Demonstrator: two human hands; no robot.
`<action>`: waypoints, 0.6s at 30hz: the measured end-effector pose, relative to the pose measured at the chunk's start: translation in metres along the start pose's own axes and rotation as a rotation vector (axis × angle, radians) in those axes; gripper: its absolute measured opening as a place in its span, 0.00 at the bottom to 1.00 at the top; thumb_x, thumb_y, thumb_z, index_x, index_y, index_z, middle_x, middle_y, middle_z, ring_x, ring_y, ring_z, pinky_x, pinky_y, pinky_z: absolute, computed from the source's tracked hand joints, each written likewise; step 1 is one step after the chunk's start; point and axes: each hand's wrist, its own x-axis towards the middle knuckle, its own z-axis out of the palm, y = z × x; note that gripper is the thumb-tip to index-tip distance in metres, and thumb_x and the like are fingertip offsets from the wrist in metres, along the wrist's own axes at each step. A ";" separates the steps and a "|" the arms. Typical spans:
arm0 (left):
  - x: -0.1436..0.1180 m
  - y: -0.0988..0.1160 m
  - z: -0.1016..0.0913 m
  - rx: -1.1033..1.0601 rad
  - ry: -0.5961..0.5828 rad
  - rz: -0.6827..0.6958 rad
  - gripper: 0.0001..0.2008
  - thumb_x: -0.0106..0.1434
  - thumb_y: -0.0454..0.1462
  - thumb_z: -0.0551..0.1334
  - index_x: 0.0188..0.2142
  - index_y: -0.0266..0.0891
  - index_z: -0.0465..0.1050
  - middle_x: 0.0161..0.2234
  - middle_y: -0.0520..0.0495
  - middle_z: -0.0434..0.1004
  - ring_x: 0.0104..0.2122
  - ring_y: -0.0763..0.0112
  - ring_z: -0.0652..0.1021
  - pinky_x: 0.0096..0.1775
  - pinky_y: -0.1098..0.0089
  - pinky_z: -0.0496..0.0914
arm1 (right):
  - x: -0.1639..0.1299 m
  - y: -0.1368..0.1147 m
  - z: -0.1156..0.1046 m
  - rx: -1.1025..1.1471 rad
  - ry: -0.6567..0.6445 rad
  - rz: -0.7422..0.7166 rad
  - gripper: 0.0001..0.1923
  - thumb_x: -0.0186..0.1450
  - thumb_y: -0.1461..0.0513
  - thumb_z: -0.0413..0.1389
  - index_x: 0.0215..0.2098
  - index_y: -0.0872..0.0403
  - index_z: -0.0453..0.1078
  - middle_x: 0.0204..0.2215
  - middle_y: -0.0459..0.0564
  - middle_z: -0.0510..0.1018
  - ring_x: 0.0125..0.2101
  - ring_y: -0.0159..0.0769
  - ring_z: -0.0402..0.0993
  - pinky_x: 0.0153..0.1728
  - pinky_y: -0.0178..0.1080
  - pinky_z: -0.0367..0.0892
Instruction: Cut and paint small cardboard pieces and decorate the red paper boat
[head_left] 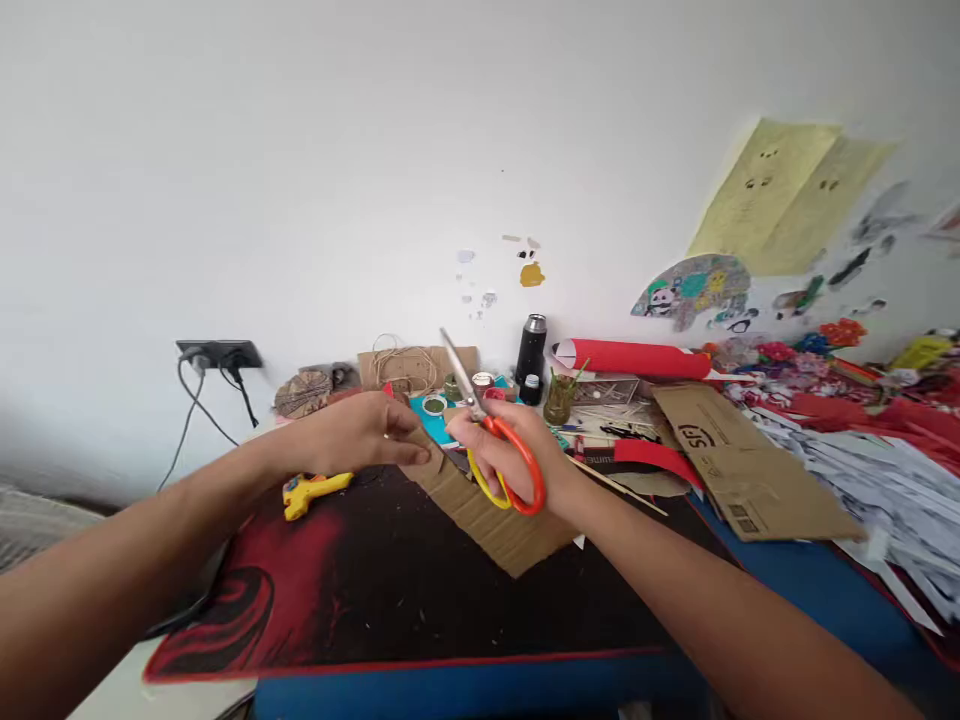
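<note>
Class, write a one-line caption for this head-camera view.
Left hand steadies a cardboard piece while the right hand holds orange-handled scissors.

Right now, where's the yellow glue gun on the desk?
In the head view, the yellow glue gun lies on the left of the dark red mat, just below the left hand and left of the cardboard piece.
</note>
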 end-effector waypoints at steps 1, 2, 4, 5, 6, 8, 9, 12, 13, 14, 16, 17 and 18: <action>-0.001 -0.006 0.001 -0.013 0.047 -0.014 0.14 0.57 0.48 0.74 0.23 0.42 0.81 0.19 0.55 0.69 0.21 0.73 0.65 0.25 0.71 0.56 | -0.004 -0.006 -0.001 -0.018 0.004 -0.038 0.18 0.69 0.47 0.65 0.39 0.52 0.72 0.14 0.35 0.67 0.13 0.29 0.64 0.15 0.31 0.63; -0.001 -0.012 0.003 -0.051 0.105 -0.025 0.14 0.57 0.49 0.75 0.24 0.43 0.83 0.20 0.54 0.71 0.21 0.73 0.66 0.25 0.70 0.57 | -0.008 -0.011 -0.002 -0.023 0.009 -0.068 0.18 0.69 0.47 0.65 0.40 0.52 0.73 0.14 0.36 0.68 0.13 0.29 0.65 0.16 0.31 0.64; 0.000 -0.023 0.009 -0.202 0.258 -0.037 0.14 0.54 0.50 0.77 0.27 0.42 0.84 0.21 0.52 0.75 0.22 0.70 0.69 0.26 0.70 0.61 | -0.017 -0.015 -0.001 0.001 0.018 -0.100 0.19 0.70 0.46 0.64 0.42 0.53 0.74 0.14 0.36 0.69 0.13 0.30 0.67 0.17 0.31 0.65; 0.003 -0.028 0.013 -0.328 0.373 -0.040 0.15 0.52 0.50 0.78 0.27 0.42 0.85 0.23 0.50 0.77 0.24 0.68 0.72 0.28 0.70 0.64 | -0.022 -0.013 0.001 0.033 0.016 -0.118 0.20 0.71 0.45 0.63 0.42 0.53 0.74 0.14 0.36 0.69 0.13 0.30 0.67 0.17 0.31 0.64; 0.006 -0.032 0.018 -0.479 0.492 -0.032 0.17 0.50 0.50 0.79 0.28 0.40 0.85 0.25 0.47 0.80 0.26 0.66 0.75 0.30 0.69 0.67 | -0.027 -0.008 0.003 0.085 0.023 -0.115 0.22 0.71 0.44 0.62 0.43 0.54 0.75 0.13 0.36 0.69 0.13 0.30 0.67 0.17 0.31 0.64; 0.014 -0.037 0.031 -0.810 0.692 -0.002 0.20 0.45 0.49 0.82 0.30 0.37 0.86 0.29 0.41 0.84 0.32 0.61 0.79 0.35 0.67 0.72 | -0.037 0.013 0.012 0.201 0.053 -0.068 0.25 0.71 0.41 0.60 0.44 0.54 0.75 0.14 0.37 0.68 0.13 0.31 0.69 0.17 0.32 0.65; 0.019 -0.039 0.037 -0.960 0.761 0.025 0.21 0.43 0.47 0.83 0.31 0.36 0.86 0.30 0.40 0.85 0.33 0.60 0.80 0.36 0.67 0.73 | -0.040 0.027 0.017 0.226 0.039 -0.029 0.27 0.70 0.39 0.60 0.44 0.55 0.75 0.13 0.37 0.68 0.12 0.32 0.69 0.17 0.33 0.66; 0.033 -0.041 0.057 -1.247 0.908 0.088 0.20 0.42 0.42 0.83 0.33 0.34 0.85 0.33 0.42 0.85 0.31 0.66 0.79 0.33 0.71 0.72 | -0.044 0.074 0.031 0.214 0.004 0.079 0.34 0.68 0.35 0.59 0.46 0.57 0.74 0.13 0.42 0.73 0.13 0.35 0.72 0.16 0.32 0.60; 0.037 -0.041 0.064 -1.281 0.933 0.093 0.21 0.42 0.42 0.83 0.33 0.33 0.85 0.33 0.43 0.85 0.30 0.69 0.78 0.32 0.72 0.71 | -0.044 0.089 0.035 0.209 0.036 0.101 0.35 0.68 0.34 0.58 0.46 0.57 0.74 0.14 0.43 0.74 0.13 0.35 0.72 0.15 0.32 0.58; 0.041 -0.041 0.070 -1.302 0.950 0.094 0.21 0.42 0.42 0.83 0.33 0.34 0.85 0.33 0.45 0.84 0.29 0.71 0.77 0.31 0.72 0.71 | -0.042 0.101 0.037 0.202 0.050 0.122 0.36 0.68 0.33 0.57 0.46 0.58 0.74 0.15 0.44 0.75 0.14 0.35 0.73 0.16 0.32 0.59; 0.047 -0.042 0.080 -1.337 0.968 0.089 0.22 0.43 0.43 0.83 0.34 0.34 0.84 0.32 0.47 0.84 0.29 0.72 0.77 0.33 0.73 0.71 | -0.038 0.119 0.039 0.196 0.084 0.136 0.39 0.65 0.31 0.58 0.47 0.58 0.75 0.16 0.45 0.77 0.15 0.36 0.74 0.18 0.32 0.60; 0.049 -0.043 0.085 -1.356 0.973 0.085 0.23 0.43 0.44 0.83 0.35 0.35 0.84 0.32 0.47 0.84 0.30 0.72 0.77 0.34 0.72 0.71 | -0.036 0.124 0.039 0.191 0.092 0.133 0.39 0.64 0.31 0.59 0.48 0.58 0.75 0.17 0.46 0.78 0.16 0.36 0.76 0.19 0.33 0.62; 0.051 -0.043 0.089 -1.372 0.976 0.080 0.23 0.43 0.45 0.83 0.36 0.36 0.84 0.33 0.47 0.84 0.31 0.72 0.78 0.35 0.72 0.71 | -0.034 0.128 0.039 0.188 0.099 0.127 0.40 0.64 0.31 0.60 0.48 0.58 0.75 0.18 0.47 0.79 0.17 0.37 0.77 0.20 0.33 0.63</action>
